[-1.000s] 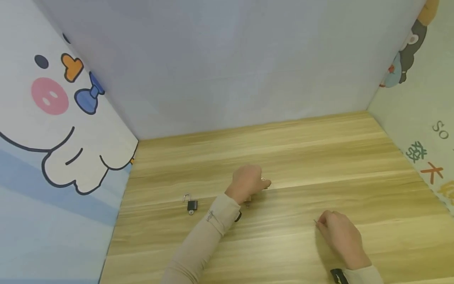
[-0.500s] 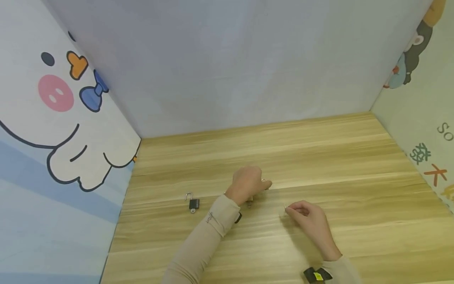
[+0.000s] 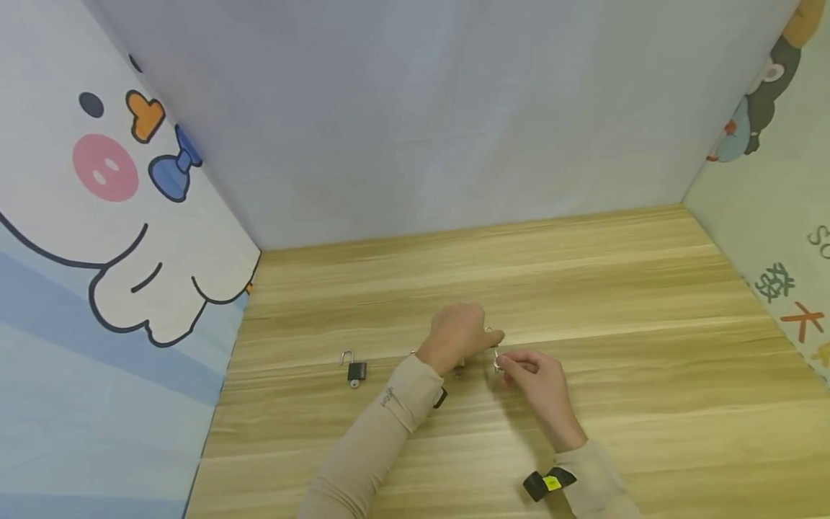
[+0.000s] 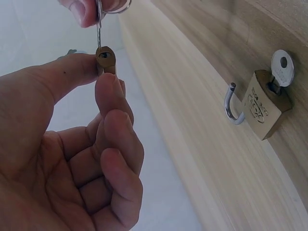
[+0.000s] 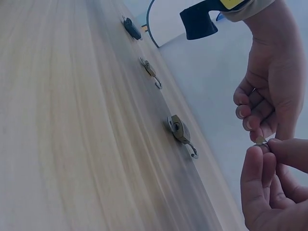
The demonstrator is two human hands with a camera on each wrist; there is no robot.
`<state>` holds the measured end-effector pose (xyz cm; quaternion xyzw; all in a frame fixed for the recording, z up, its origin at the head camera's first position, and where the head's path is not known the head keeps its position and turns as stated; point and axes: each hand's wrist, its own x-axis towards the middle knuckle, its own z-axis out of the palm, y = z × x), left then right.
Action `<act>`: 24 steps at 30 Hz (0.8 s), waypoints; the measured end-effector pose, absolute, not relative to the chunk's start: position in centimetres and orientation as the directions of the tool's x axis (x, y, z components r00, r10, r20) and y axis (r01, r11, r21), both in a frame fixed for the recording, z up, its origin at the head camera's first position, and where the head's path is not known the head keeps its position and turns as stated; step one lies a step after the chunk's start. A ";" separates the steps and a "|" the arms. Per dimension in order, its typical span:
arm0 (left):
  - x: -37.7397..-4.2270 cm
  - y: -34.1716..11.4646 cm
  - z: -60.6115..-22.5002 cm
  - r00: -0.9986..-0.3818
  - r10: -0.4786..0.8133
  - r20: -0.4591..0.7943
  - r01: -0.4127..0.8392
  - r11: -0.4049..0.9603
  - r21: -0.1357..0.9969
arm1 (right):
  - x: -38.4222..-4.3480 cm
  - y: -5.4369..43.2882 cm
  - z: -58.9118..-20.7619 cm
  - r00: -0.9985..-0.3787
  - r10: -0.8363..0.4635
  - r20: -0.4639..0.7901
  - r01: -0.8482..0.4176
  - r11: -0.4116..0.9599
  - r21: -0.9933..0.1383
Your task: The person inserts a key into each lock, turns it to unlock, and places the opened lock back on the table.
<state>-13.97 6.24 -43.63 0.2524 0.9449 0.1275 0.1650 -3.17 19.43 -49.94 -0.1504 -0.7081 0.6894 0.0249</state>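
Observation:
My left hand (image 3: 457, 331) pinches a small brass padlock (image 4: 106, 60) between thumb and forefinger, with its keyhole face turned toward the other hand. My right hand (image 3: 541, 382) pinches a thin silver key (image 4: 99, 26), whose tip is right at that keyhole face in the left wrist view. Beneath my left hand, a brass padlock (image 4: 263, 107) with its shackle open lies on the wooden table, a round-headed key (image 4: 283, 67) in it. In the right wrist view my right-hand fingers hide most of the held padlock.
A black padlock (image 3: 357, 371), shackle open and key in place, lies left on the table (image 3: 583, 274). Another small padlock (image 5: 149, 67) lies between it and the nearer brass one, mostly hidden by my left wrist in the head view. Printed panels (image 3: 155, 303) stand around the table.
My right hand has moved left and away from me with the key, up to the padlock in my left hand. The left hand has stayed nearly in place.

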 end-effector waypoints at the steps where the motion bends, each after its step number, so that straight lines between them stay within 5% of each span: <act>1: -14.0 6.3 -43.7 -0.817 0.521 -0.247 0.437 0.839 0.323 | -3.2 19.4 -50.0 -0.954 0.245 -0.175 0.180 -0.001 -0.984; 24: -14.6 6.4 -44.0 -0.837 0.484 -0.256 0.391 0.856 0.339 | -4.4 18.3 -50.7 -0.926 0.324 -0.194 0.172 -0.096 -0.980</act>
